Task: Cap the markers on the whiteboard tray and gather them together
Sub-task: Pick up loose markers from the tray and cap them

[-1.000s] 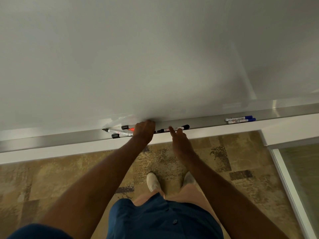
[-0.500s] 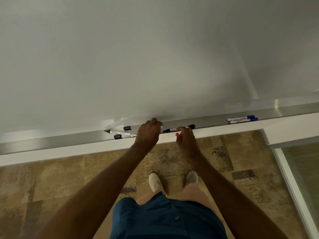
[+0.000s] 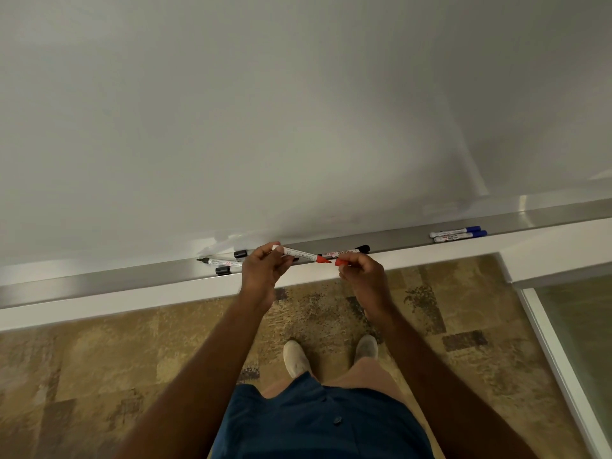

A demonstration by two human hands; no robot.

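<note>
Markers are mostly uncapped: the white red-tipped marker (image 3: pixel 299 254), lifted off the tray since a moment ago, is gripped by the left hand (image 3: pixel 261 271), while the right hand (image 3: pixel 359 270) pinches its small red cap (image 3: pixel 340 262) just beside the tip. Two blue-capped markers (image 3: pixel 458 235) lie far right, ungathered.

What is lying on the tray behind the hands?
Behind the left hand and right hand, a black-capped marker lies on the tray. Its left end is hidden by the red marker they hold.
</note>
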